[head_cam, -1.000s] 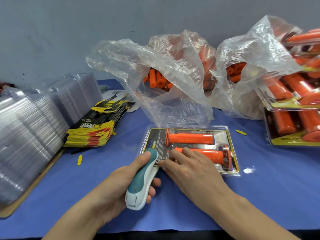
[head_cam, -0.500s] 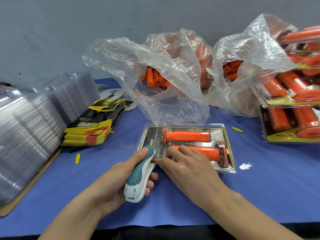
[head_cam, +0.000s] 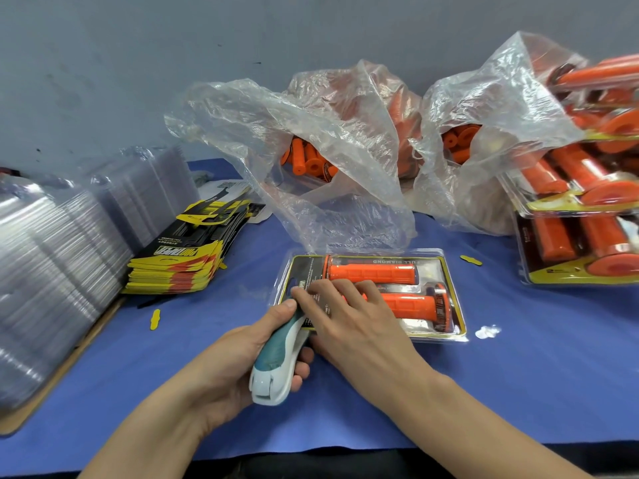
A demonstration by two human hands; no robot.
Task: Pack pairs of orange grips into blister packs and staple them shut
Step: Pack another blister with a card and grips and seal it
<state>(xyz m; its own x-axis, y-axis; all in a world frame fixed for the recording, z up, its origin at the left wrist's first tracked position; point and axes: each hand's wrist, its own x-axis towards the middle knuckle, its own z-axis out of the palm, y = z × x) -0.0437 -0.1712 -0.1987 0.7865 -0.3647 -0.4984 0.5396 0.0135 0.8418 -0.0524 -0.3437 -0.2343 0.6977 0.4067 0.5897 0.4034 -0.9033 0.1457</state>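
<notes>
- Your right hand (head_cam: pixel 349 326) covers the left end of the nearer orange grip (head_cam: pixel 411 305) and the card print beneath it.
- The nose of the stapler (head_cam: pixel 276 357) is hidden under those fingers and the thumb of your left hand (head_cam: pixel 228 364). You cannot tell whether it bites the edge of the blister pack (head_cam: pixel 432 267).
- The clear shells (head_cam: pixel 52 271) at left are blurred and cut by the frame.
- The finished packs (head_cam: pixel 581 243) run off the right edge.

Backdrop is just a plain grey-blue wall (head_cam: pixel 138 63), kinda scuffed, with a few dark specks and smudges on it. The worktable (head_cam: pixel 345 440) is covered in a blue cloth (head_cam: pixel 536 375) that runs back to the wall. A tan board edge (head_cam: pixel 69 361) pokes out on the left. Lighting's even, soft shadows.
</notes>
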